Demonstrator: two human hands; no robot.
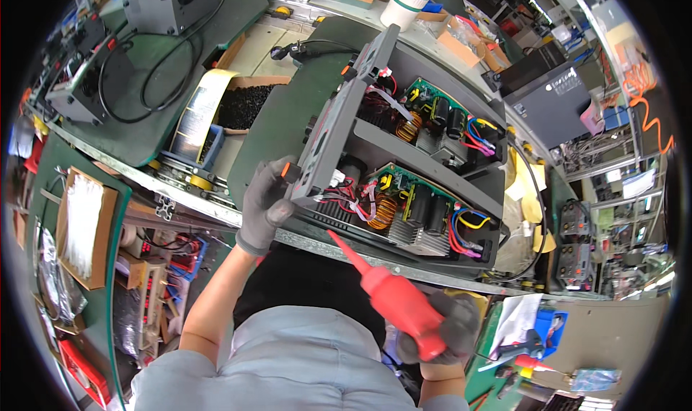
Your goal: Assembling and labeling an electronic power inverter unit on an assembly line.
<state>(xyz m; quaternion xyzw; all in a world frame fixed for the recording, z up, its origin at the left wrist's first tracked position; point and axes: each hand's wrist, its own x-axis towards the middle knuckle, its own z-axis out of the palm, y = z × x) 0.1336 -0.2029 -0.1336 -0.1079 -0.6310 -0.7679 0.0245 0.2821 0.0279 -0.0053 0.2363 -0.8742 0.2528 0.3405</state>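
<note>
Two open grey metal housings stand side by side on a green board, their circuit boards, copper coils, capacitors and coloured wires exposed. At the nearer housing (346,220), my left hand (265,206), in a grey glove, grips the left edge of the upright front panel (328,148), beside an orange switch (290,172). My right hand (454,328), gloved too, is closed round a red squeeze bottle (400,306) with a long tapered nozzle. Its tip points up and left, in front of the nearer housing and apart from it. The farther housing (432,94) stands just behind.
A metal conveyor rail (191,208) runs along the near side. A carton of small black parts (249,105) lies left of the housings. Finished-looking grey units (169,7) with black cables stand far left. A white tub (404,7) is behind; a blue bin (551,332) sits lower right.
</note>
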